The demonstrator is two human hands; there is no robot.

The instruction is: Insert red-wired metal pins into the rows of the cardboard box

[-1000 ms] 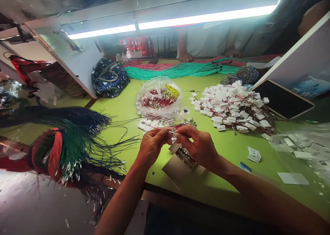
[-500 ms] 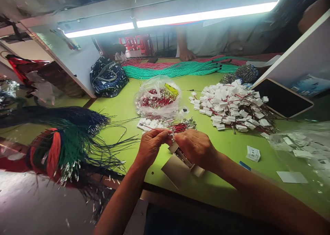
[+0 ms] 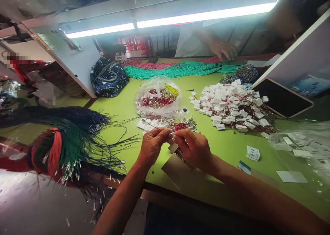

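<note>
Left hand: the person's left hand [image 3: 153,146], raised above the near edge of a lime-green workbench [image 3: 227,149], knuckles up, wrist toward the bench edge
Right hand: the person's right hand [image 3: 193,148], raised opposite the left hand, knuckles up, close enough for the fingertips of both hands to nearly meet
Fingers: curled and pressed together on both hands, thumb and forefinger [image 3: 165,133] of the left hand pinching a thin red wire [image 3: 158,127], right-hand grip partly hidden, exact finger placement impossible to tell
Wire end: held in the air between both hands, a small silver terminal [image 3: 172,136] showing at the fingertips, above the bench
Just beyond the hands: a loose bunch of red wires with silver terminals [image 3: 183,126], lying beside a small heap of white connectors [image 3: 148,124]
Under the right hand: a flattened cardboard box [image 3: 179,169] with metal parts [image 3: 180,156] inside, partly hidden by the hand
Far side of the hands: a clear plastic bag of red wires [image 3: 158,97]; farther right, a large pile of white connectors on red wires [image 3: 232,108]
Left of the hands: a long bundle of dark blue and green wires [image 3: 74,142], hanging over the bench edge
Across the bench: a co-worker's hand [image 3: 221,49], above coiled green wires [image 3: 175,70]
</note>
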